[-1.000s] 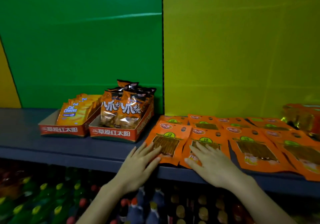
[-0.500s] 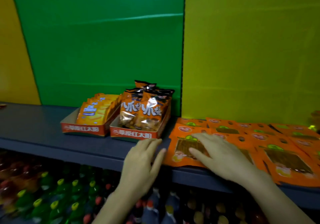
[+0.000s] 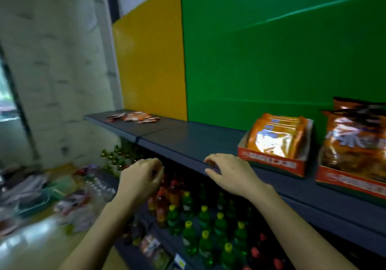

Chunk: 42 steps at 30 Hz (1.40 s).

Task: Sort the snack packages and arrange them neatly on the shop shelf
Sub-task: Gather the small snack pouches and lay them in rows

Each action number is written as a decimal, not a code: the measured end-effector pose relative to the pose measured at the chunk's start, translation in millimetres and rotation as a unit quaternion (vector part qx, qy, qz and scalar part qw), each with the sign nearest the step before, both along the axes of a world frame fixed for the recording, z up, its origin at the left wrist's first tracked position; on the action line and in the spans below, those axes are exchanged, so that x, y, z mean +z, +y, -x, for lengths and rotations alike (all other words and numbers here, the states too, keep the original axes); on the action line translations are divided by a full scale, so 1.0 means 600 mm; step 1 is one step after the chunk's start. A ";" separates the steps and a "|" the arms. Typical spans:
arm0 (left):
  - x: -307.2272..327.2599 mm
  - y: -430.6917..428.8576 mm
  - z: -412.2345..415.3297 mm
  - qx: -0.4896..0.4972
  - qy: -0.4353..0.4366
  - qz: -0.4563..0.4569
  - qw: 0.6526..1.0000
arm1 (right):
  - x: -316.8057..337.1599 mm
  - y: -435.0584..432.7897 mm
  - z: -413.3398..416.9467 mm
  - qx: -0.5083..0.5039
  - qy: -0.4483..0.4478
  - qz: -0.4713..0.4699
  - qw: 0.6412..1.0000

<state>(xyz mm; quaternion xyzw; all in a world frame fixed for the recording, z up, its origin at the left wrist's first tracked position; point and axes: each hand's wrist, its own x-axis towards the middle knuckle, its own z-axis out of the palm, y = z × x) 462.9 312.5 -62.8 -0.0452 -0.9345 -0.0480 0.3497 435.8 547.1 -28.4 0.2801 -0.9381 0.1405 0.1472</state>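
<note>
The left hand [image 3: 142, 177] and the right hand [image 3: 229, 173] were empty, loosely curled by the shelf [image 3: 188, 140], so it seemed best to gather the scattered packets [image 3: 133, 117] at its far end flat.

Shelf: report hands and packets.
Left hand empty, short of shelf. Right hand empty, at shelf edge. Loose packets far left end. Nothing in between.

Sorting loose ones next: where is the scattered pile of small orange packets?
Head view: scattered orange packets lie at the grey shelf's far left end, before the yellow panel.
</note>
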 end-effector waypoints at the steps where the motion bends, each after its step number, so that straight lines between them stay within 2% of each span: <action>1: 0.001 -0.035 0.005 0.018 -0.001 0.002 1.000 | 0.003 -0.039 0.016 0.014 -0.006 -0.005 1.000; 12: -0.020 -0.338 0.115 0.121 -0.034 0.012 0.992 | 0.000 -0.398 0.225 0.099 -0.017 -0.019 0.995; 20: -0.010 -0.543 0.321 0.143 -0.063 -0.023 0.987 | 0.028 -0.622 0.462 0.093 -0.022 -0.046 0.994; 26: 0.006 -0.672 0.461 0.150 -0.067 -0.011 0.986 | 0.043 -0.747 0.614 0.072 -0.029 -0.048 0.996; 33: -0.001 -0.783 0.605 0.107 -0.067 -0.051 0.991 | 0.020 -0.823 0.755 0.001 -0.073 -0.082 0.994; 38: -0.003 -0.836 0.736 0.033 -0.066 -0.069 0.995 | 0.012 -0.828 0.839 -0.112 -0.123 -0.119 0.979; 42: -0.004 -0.873 0.856 -0.029 -0.091 -0.080 0.992 | 0.010 -0.813 0.896 -0.222 -0.184 -0.093 0.953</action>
